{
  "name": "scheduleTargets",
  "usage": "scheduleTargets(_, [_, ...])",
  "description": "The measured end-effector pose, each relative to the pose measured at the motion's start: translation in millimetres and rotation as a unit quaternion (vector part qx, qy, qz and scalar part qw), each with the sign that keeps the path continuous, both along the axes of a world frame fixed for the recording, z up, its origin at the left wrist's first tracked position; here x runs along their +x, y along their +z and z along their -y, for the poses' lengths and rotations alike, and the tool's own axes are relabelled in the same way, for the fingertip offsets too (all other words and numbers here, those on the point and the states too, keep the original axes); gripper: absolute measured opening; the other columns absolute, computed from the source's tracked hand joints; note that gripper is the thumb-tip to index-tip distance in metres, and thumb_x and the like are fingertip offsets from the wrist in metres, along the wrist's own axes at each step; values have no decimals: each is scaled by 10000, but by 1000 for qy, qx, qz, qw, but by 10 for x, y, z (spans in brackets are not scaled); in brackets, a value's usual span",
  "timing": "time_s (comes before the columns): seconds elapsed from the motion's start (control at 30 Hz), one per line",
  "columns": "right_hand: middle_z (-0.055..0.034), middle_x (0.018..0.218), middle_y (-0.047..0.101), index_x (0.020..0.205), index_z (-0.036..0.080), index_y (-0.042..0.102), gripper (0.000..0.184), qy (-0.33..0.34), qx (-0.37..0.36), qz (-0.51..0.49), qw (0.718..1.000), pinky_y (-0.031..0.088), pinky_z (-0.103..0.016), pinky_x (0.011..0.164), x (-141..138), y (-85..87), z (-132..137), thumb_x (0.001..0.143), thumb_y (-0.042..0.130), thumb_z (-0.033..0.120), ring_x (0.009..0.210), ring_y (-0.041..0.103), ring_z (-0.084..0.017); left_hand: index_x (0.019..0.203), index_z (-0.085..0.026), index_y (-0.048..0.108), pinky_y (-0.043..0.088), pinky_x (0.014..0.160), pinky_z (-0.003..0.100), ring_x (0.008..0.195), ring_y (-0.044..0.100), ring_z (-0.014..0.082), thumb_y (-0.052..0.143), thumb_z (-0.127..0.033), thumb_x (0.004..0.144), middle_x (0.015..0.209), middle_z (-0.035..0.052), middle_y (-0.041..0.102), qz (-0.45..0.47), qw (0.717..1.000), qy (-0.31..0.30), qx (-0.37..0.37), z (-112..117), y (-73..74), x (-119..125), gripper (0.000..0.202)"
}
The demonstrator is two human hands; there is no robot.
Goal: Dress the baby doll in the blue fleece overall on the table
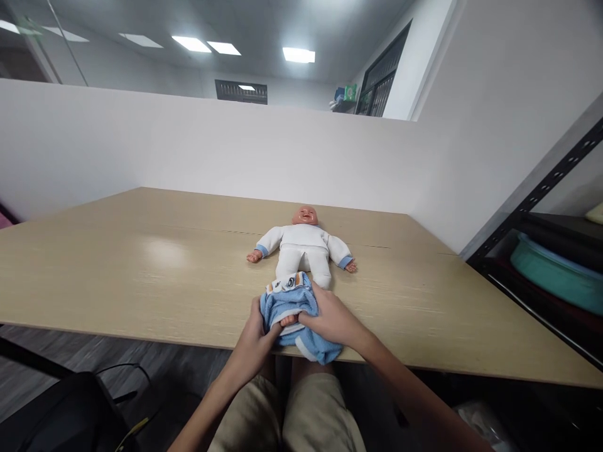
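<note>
A baby doll point(305, 242) lies on its back on the table, head toward the wall, in a white top with blue cuffs. Light-blue terry pants point(287, 306) with white trim and an animal-face print are bunched over its lower legs. One doll foot point(289, 320) pokes out of a cuff; the other foot is hidden by cloth. My left hand point(254, 336) grips the pants at the left side, thumb by the foot. From the right, my right hand point(327, 314) pinches the same cloth, fingers close to the foot. The other pant leg hangs at the table edge.
The wooden table point(141, 270) reaches back to a low white wall point(264, 150). At the right stands a black metal shelf point(532, 220) with a teal basin point(556, 270). A dark chair point(66, 414) and cables are at the lower left.
</note>
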State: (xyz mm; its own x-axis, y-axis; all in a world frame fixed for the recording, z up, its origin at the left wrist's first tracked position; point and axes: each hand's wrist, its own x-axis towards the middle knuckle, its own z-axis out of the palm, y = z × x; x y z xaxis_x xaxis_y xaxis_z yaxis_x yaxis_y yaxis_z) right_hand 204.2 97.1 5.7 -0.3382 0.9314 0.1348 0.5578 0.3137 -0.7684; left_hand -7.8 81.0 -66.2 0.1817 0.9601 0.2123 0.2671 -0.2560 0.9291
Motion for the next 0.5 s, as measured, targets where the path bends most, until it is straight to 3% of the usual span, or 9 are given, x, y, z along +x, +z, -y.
scheduleTargets(0.1, [-55,1149,765,1359,190,606,523,25,16,-60,998,524,-341,923,43,0,-38,841,675,170,1016,709,-235,1452,-190,403,404,1213,387,1458,500,271,580,-425,1025,1483,142,582,63,998,23,16,-37,-2,28,519])
scheduleTargets(0.23, [-3,915,721,982,173,689,203,20,74,-34,996,487,-298,784,112,49,-174,782,698,140,848,641,-199,1369,-157,567,328,1282,422,1483,493,292,545,-444,1034,1512,152,600,37,998,28,35,-228,3,-28,442])
scheduleTargets(0.3, [5,877,706,934,170,688,158,41,67,-28,996,479,-293,756,179,77,-269,782,733,167,814,620,-192,1356,-141,609,320,1291,443,1472,510,312,570,-493,1018,1529,155,599,34,999,20,32,-341,60,-85,489])
scheduleTargets(0.4, [-39,1085,749,1210,167,701,383,98,31,-61,993,526,-345,905,314,78,-412,840,766,244,984,665,-234,1355,-143,649,387,1253,457,1432,554,340,601,-569,1006,1502,141,638,30,999,-40,-18,-457,241,-170,553])
scheduleTargets(0.5, [-104,1414,668,1561,201,487,775,144,-22,-103,984,464,-443,1143,467,11,-533,867,811,315,1299,607,-296,1414,-173,640,391,1257,488,1463,526,364,672,-588,972,1543,132,613,-2,993,-103,-65,-510,439,-247,607])
